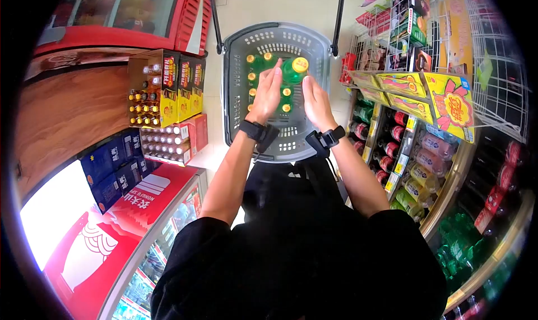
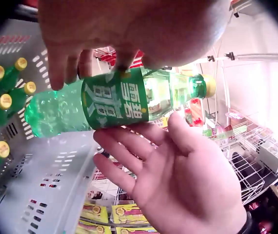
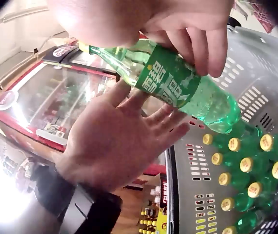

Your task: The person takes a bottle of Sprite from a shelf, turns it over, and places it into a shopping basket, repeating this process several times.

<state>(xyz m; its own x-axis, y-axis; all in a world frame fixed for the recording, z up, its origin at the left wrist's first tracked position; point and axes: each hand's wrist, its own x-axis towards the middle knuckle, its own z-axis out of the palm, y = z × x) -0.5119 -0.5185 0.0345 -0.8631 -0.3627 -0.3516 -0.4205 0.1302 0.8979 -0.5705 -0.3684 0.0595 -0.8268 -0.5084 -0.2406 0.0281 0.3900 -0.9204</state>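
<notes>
Between two hands, a green bottle with a yellow cap [image 1: 291, 75] is held above a grey basket [image 1: 234, 123]. My left hand [image 1: 267, 97] presses one side and my right hand [image 1: 318, 103] the other, fingers nearly straight. In the left wrist view the bottle [image 2: 114, 100] lies across the picture, the left hand [image 2: 134, 31] above and the right hand [image 2: 183, 180] below, palm showing. The right wrist view shows its green label [image 3: 170, 80], the left hand [image 3: 114, 134] and the right hand [image 3: 148, 19]. Several similar bottles [image 3: 246, 164] stand upright in the basket.
Boxes of bottles [image 1: 168, 143] stand left of the basket, near a red-framed cooler [image 1: 178, 17]. To the right are a wire rack [image 1: 403, 45], yellow packages [image 1: 400, 98] and shelves of drinks [image 1: 392, 149]. The basket's black handles [image 1: 339, 17] reach past its far edge.
</notes>
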